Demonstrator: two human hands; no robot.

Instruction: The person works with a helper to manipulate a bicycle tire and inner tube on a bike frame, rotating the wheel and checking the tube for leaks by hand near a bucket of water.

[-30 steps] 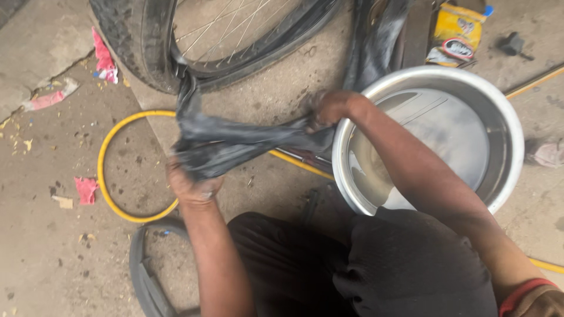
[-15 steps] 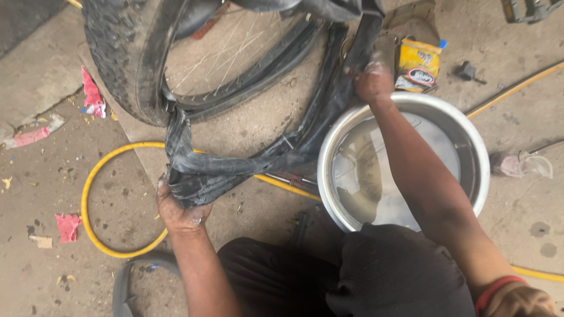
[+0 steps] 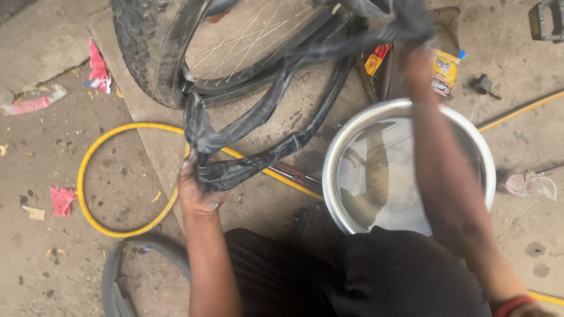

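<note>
Head view: the left hand (image 3: 200, 191) grips a fold of limp black rubber inner tube (image 3: 258, 126); the right hand (image 3: 414, 56), blurred, holds its far end above a water-filled steel basin (image 3: 346, 147). Stretched taut, the tube could snag on the spoked wheel (image 3: 235, 47).

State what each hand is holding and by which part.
Both hands hold the black inner tube: the left hand grips its bunched lower fold, the right hand its upper stretch, blurred.
</note>
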